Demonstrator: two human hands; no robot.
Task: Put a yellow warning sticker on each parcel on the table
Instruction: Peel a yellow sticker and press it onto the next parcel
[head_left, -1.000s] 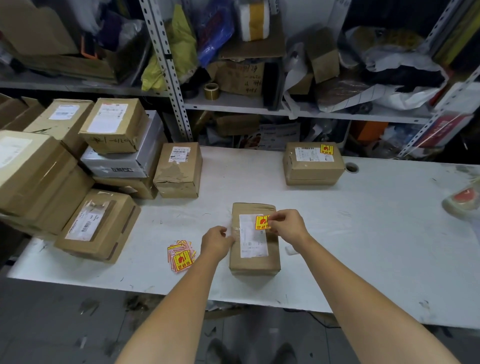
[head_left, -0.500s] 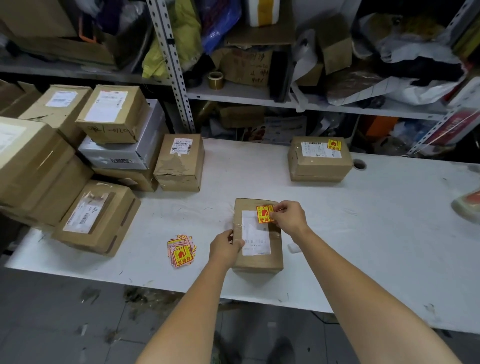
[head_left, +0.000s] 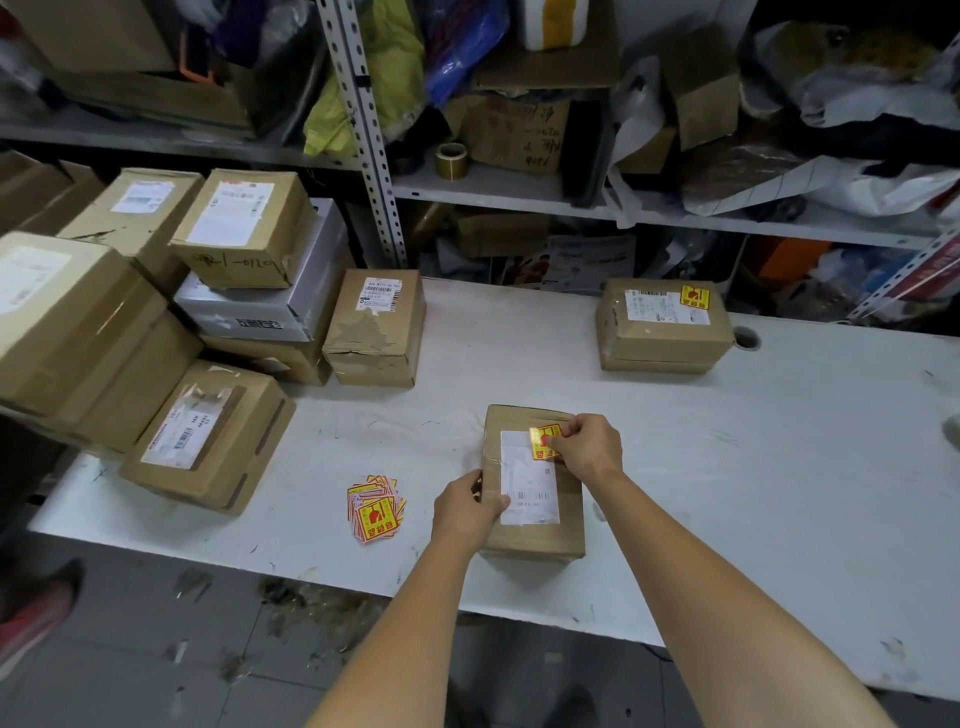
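The fingers of your right hand pinch a square yellow-and-red warning sticker onto the brown cardboard parcel, at its white label's corner; your left hand grips the parcel's left edge. More yellow stickers lie piled just left on the white surface.

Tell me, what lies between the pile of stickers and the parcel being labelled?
In the head view, the left hand lies there, holding the left edge of the parcel, right of the sticker pile.

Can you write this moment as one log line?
step: stickering | right hand: pinches yellow sticker on parcel | left hand: grips parcel edge
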